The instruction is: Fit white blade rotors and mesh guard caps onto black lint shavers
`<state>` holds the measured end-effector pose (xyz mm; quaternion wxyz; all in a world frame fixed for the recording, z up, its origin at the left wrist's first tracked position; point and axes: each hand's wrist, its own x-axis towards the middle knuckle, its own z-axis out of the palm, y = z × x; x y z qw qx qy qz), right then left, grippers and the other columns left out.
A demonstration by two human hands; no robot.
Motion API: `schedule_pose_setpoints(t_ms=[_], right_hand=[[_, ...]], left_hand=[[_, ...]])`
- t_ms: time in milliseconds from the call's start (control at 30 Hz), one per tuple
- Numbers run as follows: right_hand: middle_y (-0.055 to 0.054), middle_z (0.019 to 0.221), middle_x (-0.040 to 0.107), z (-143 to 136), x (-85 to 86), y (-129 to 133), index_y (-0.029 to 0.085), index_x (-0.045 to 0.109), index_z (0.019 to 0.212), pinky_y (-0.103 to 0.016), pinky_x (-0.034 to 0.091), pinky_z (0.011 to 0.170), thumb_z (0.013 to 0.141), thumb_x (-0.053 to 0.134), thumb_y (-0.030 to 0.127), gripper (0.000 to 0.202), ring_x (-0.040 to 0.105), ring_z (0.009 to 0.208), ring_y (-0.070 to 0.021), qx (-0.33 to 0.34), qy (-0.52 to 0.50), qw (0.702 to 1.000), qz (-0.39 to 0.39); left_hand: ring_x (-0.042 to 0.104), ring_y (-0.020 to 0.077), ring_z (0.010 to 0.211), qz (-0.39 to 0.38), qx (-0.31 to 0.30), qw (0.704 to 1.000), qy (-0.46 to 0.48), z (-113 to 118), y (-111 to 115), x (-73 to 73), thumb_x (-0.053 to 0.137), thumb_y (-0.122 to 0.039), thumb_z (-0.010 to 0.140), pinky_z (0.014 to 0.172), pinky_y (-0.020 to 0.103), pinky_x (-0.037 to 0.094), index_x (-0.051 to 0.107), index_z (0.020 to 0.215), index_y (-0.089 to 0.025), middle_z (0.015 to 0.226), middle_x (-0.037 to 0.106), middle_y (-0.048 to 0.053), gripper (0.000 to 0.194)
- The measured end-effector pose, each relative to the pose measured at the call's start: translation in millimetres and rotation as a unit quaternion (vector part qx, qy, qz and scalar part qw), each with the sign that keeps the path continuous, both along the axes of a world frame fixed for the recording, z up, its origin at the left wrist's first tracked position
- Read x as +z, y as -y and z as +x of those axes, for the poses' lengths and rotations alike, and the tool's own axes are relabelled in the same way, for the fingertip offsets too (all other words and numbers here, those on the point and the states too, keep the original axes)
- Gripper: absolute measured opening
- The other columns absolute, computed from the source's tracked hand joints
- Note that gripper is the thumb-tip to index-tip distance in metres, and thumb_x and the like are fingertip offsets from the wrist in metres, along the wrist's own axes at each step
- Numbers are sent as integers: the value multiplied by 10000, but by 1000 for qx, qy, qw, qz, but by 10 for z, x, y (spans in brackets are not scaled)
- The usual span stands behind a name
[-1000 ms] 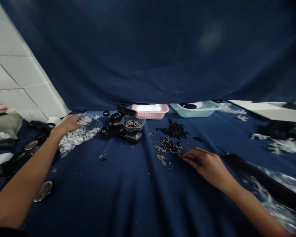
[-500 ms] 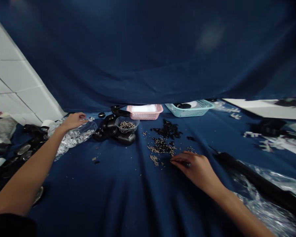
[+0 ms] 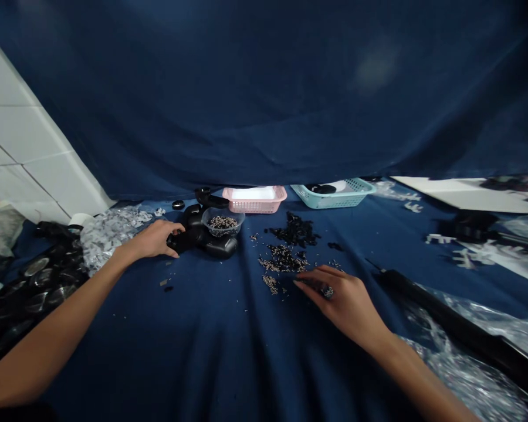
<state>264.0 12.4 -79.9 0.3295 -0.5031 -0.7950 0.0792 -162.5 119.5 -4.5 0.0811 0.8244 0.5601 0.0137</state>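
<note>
My left hand point(image 3: 158, 239) has its fingers around the end of a black plastic part point(image 3: 181, 240) at the left of a group of glossy black parts point(image 3: 220, 247). Beside these parts stands a clear bowl point(image 3: 223, 223) of small screws. My right hand point(image 3: 341, 296) is at the near right edge of a scattered pile of small screws point(image 3: 283, 258), thumb and fingers drawn together. Something small and shiny shows within its fingers, too small to name. Behind the screws lies a heap of small black pieces point(image 3: 295, 230).
Pink basket point(image 3: 256, 205) and teal basket point(image 3: 334, 199) stand at the back. Clear small parts point(image 3: 114, 231) and black round parts point(image 3: 44, 278) lie left. A black electric screwdriver point(image 3: 444, 319) and plastic wrap point(image 3: 475, 375) lie right, with white branched pieces point(image 3: 470, 255) behind.
My left hand has moved right and nearer, from the clear parts to the black part, and has taken hold of it. My right hand stays by the screws, its fingers slightly shifted.
</note>
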Motion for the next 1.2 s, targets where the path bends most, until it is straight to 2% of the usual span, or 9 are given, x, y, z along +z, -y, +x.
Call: schedule_pose_setpoints(t_ms=[233, 400, 500, 567, 633, 733, 833, 967, 1200], right_hand=[[-57, 1031, 763, -116, 90, 114, 232, 735, 1081, -342, 634, 830, 969, 601, 434, 266, 760, 899, -216, 83, -11, 996, -19], [-78, 1180, 733, -248, 175, 259, 271, 681, 1251, -359, 599, 953, 833, 775, 480, 477, 721, 1091, -249, 221, -23, 974, -55], [-96, 1180, 723, -340, 217, 349, 257, 691, 1252, -342, 588, 960, 785, 817, 490, 537, 713, 1088, -244, 291, -76, 951, -66], [-109, 1230, 693, -391, 224, 395, 251, 701, 1247, -334, 584, 950, 784, 820, 486, 533, 707, 1072, -231, 324, -100, 937, -78], [-119, 1298, 653, -430, 214, 425, 255, 711, 1245, -346, 589, 929, 787, 815, 493, 526, 702, 1049, -226, 339, -91, 932, -93], [-127, 1349, 624, -473, 192, 451, 253, 718, 1246, -412, 585, 944, 821, 775, 517, 503, 679, 1107, -262, 353, -31, 927, -120], [-121, 1380, 615, -507, 183, 469, 262, 696, 1283, -522, 514, 1054, 864, 725, 525, 495, 631, 1228, -309, 364, 30, 920, -141], [-114, 1380, 627, -522, 191, 488, 253, 673, 1316, -572, 395, 1158, 883, 708, 511, 505, 629, 1253, -310, 376, 41, 912, -159], [-104, 1375, 632, -479, 192, 498, 258, 673, 1311, -564, 402, 1152, 878, 713, 504, 500, 630, 1251, -308, 370, 27, 916, -153]], left_hand=[[563, 278, 1174, 16, -131, 991, -3, 325, 571, 454, 693, -138, 726, 958, 390, 443, 680, 1134, -321, 1197, 676, 35, 447], [591, 296, 1181, -23, -337, 940, -42, 1054, 1098, 289, 736, 20, 668, 944, 424, 476, 655, 1195, -317, 1218, 684, 58, 631], [559, 283, 1294, -62, -372, 926, -5, 1253, 1198, 262, 734, 37, 692, 1054, 407, 444, 651, 1235, -303, 1337, 649, 80, 646], [449, 259, 1417, -88, -337, 937, 31, 1148, 1117, 386, 731, -49, 767, 1131, 387, 389, 590, 1339, -345, 1540, 496, 38, 659], [393, 243, 1455, -68, -233, 969, 46, 863, 916, 557, 659, -209, 886, 1176, 408, 329, 535, 1390, -420, 1624, 373, -47, 560], [522, 288, 1331, 37, -10, 999, -7, 260, 471, 705, 511, -336, 970, 1122, 443, 366, 588, 1357, -289, 1451, 579, 49, 397], [596, 348, 1214, 45, 86, 994, -43, -278, 52, 624, 567, -303, 940, 1062, 500, 412, 688, 1171, -143, 1246, 683, 151, 306], [657, 248, 1061, -6, 120, 991, -50, -592, -238, 356, 628, -374, 937, 941, 479, 536, 642, 1175, -153, 1188, 674, 87, 325], [654, 267, 1057, -66, 104, 992, -32, -514, -358, 144, 634, -387, 931, 898, 461, 563, 639, 1183, -147, 1200, 660, 79, 348]])
